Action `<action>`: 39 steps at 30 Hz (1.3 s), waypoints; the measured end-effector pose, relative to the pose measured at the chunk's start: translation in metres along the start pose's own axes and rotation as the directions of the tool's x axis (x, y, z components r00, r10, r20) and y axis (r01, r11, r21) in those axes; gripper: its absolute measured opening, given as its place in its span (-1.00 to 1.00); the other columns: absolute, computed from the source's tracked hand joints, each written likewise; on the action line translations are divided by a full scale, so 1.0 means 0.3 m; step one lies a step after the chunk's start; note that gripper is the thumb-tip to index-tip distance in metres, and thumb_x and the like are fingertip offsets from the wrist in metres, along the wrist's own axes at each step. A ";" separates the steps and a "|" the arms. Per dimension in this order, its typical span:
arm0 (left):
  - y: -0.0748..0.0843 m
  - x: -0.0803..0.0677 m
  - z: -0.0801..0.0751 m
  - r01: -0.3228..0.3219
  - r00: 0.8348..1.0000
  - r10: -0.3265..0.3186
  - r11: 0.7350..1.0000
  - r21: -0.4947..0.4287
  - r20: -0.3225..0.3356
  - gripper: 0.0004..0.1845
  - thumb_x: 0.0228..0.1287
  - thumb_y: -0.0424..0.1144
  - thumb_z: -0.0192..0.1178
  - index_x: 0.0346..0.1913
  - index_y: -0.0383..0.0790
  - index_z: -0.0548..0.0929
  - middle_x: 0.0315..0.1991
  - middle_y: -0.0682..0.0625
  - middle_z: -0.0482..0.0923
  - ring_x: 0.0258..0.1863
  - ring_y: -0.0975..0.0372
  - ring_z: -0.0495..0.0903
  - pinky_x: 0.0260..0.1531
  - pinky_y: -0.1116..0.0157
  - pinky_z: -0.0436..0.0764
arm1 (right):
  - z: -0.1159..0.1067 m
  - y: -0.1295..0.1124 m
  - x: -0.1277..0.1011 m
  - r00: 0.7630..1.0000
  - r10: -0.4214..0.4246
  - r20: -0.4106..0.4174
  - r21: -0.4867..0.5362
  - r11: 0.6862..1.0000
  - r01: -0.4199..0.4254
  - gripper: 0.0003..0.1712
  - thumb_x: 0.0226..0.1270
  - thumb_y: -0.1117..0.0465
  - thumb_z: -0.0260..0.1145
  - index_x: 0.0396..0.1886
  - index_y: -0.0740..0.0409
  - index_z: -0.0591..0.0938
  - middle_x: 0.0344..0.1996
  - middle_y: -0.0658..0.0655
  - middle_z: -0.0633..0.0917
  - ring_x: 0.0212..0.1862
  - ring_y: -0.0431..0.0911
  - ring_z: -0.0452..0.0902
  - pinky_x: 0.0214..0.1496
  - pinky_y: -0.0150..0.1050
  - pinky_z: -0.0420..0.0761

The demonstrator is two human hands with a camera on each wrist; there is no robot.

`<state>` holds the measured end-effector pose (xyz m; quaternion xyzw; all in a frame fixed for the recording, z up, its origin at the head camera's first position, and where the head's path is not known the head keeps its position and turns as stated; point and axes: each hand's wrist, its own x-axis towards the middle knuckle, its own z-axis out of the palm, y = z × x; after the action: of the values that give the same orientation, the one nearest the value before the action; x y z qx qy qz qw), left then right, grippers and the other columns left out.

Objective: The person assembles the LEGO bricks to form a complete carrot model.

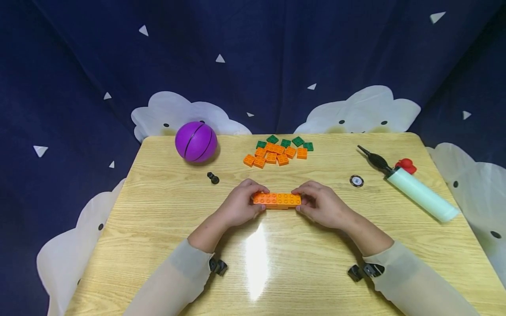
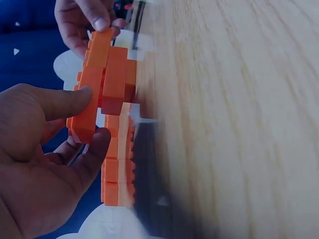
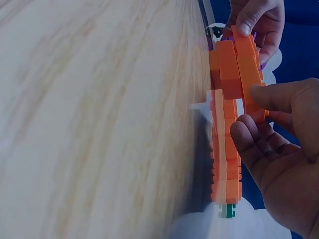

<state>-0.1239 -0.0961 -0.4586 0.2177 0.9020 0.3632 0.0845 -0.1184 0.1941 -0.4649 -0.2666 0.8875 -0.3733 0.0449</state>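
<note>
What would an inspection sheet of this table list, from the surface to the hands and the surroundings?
Surface: glossy wooden table with a glare patch.
Job's things: a row of joined orange bricks, held at both ends; the wrist views show more orange bricks under it.
Clutter: loose pile of orange and green bricks, purple ball, small black piece, round token, hand pump with a red part.
Hands: left hand and right hand each grip one end, fingers curled on it.
Cables: nothing seen.
Surroundings: dark blue cloth with white triangles and cloud shapes.
</note>
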 end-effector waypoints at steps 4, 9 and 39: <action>0.002 0.001 0.002 0.006 1.000 -0.006 1.000 -0.026 0.000 -0.59 0.23 -0.20 0.51 0.14 -0.05 0.71 0.04 0.06 0.54 0.02 0.19 0.56 0.12 0.17 0.54 | 0.003 0.000 -0.001 1.000 0.005 -0.001 0.005 1.000 -0.005 -0.53 0.23 0.35 0.53 0.16 0.11 0.70 -0.02 -0.01 0.63 -0.21 -0.16 0.55 -0.23 -0.33 0.63; 0.004 0.005 0.008 0.028 1.000 -0.028 0.999 -0.036 -0.012 -0.64 0.31 -0.07 0.47 0.12 -0.02 0.72 0.01 0.10 0.58 -0.03 0.22 0.56 0.06 0.18 0.53 | 0.003 -0.003 -0.002 1.000 0.008 0.000 0.006 1.000 -0.008 -0.52 0.23 0.35 0.53 0.16 0.11 0.70 0.01 0.00 0.63 -0.21 -0.17 0.56 -0.22 -0.33 0.65; 0.003 0.024 0.009 0.079 0.996 -0.081 0.994 -0.077 -0.027 -0.70 0.26 -0.11 0.51 0.04 -0.02 0.80 -0.08 0.15 0.65 -0.09 0.25 0.57 -0.05 0.22 0.56 | -0.035 0.021 0.020 0.998 -0.032 0.046 0.054 0.998 0.030 -0.57 0.33 0.23 0.52 0.17 0.16 0.69 -0.06 -0.02 0.67 -0.19 -0.15 0.58 -0.21 -0.29 0.65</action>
<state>-0.1292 -0.0907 -0.4599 0.1724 0.8967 0.3969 0.0937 -0.1291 0.2015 -0.4608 -0.2877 0.8717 -0.3909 0.0671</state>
